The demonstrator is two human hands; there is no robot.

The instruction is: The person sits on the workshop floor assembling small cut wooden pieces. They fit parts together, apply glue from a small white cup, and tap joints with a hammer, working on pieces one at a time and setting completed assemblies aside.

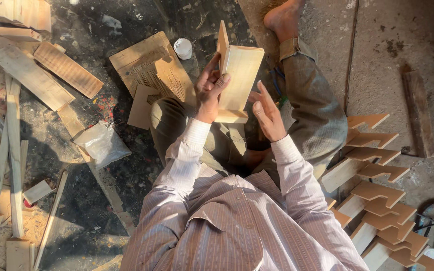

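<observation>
I sit on the floor with a small pale wooden assembly (238, 75) of joined boards held upright over my lap. My left hand (210, 88) grips its left edge, thumb on the front face. My right hand (266, 113) is just to the right of the piece, fingers spread and holding nothing; whether its fingertips touch the wood is unclear. My bare foot (283, 17) rests beyond the piece.
A stack of brown notched cut-out boards (377, 190) lies at my right. A ridged wooden board (154, 68), a white lid (183, 48) and a plastic bag (101, 143) lie left of my knee. Loose planks (36, 75) cover the left floor. A dark plank (419, 113) lies far right.
</observation>
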